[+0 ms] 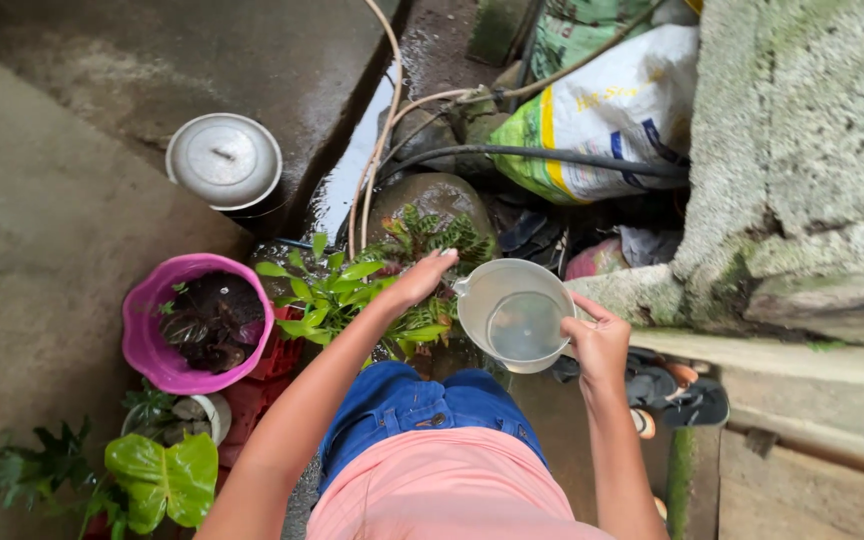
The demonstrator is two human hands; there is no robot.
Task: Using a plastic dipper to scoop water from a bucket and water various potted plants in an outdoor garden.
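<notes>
1. The right hand has its fingers wrapped around the handle side of a clear plastic measuring jug, holding it level out in front of the blue shorts.
2. Water sits low in the jug, a shallow pool across the bottom; none is spilling over the spout, so by my read the pouring is not happening at this instant and most of the jug's room stands empty.
3. The left hand stretches forward, fingers loosely extended and gripping nothing, the tips resting on or just above the leafy green plant, right beside the jug's spout.
4. That plant, bright green with a patterned fern-like clump behind it, grows in front of a rounded wet stone.
5. To the left stands a pink plastic pot holding a dark-leaved plant in dark soil; whether that soil is wet I cannot tell.
6. Further left, a small white pot and a broad yellow-green leaf sit low in the frame.
7. A round metal lid covers a pot on the damp concrete floor; hoses run past a white and yellow sack.
</notes>
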